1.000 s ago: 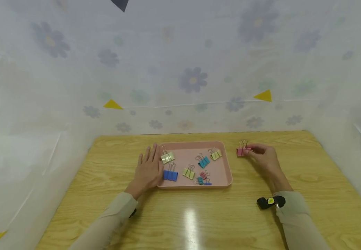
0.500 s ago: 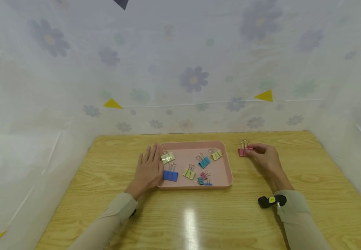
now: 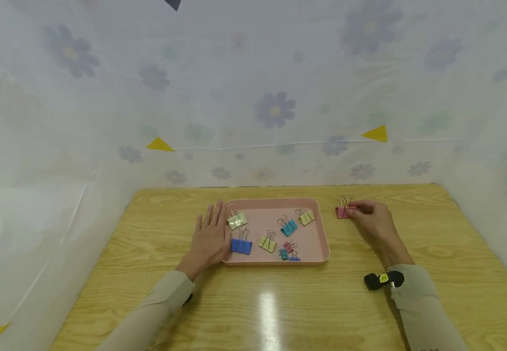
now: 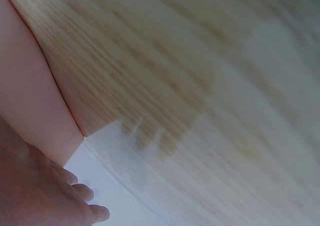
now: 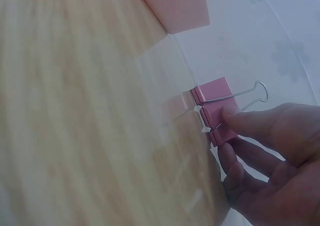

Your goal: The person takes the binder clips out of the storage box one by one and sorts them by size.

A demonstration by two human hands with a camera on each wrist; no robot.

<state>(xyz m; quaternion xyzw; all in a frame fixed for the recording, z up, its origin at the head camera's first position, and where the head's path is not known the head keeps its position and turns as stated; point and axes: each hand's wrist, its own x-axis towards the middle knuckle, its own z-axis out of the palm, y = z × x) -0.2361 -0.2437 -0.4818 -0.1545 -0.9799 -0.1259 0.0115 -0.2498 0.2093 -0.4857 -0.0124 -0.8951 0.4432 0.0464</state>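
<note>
To the right of the pink tray [image 3: 325, 243], my right hand [image 3: 376, 222] pinches a large pink binder clip [image 3: 342, 212] between thumb and fingers. In the right wrist view the pink binder clip [image 5: 220, 93] has its wire handles pointing away from the table, its spine close over the wood. My left hand [image 3: 209, 240] lies with fingers straight along the tray's left side. Nearest to it inside the tray are a pale yellow binder clip [image 3: 237, 221] and a large blue binder clip [image 3: 241, 246]. The left wrist view shows the left hand [image 4: 45, 191] beside the tray wall [image 4: 37, 86].
Also in the tray lie two yellow-green clips, one a yellow binder clip [image 3: 268, 243], a teal binder clip [image 3: 288, 227], and small pink, teal and blue clips near the front right corner. The wooden table [image 3: 218, 307] meets a flower-patterned white sheet [image 3: 218, 122] behind.
The pink binder clip in my right hand has shifted very slightly to the right. The left hand and the clips in the tray keep their places, while the whole view drifts a little.
</note>
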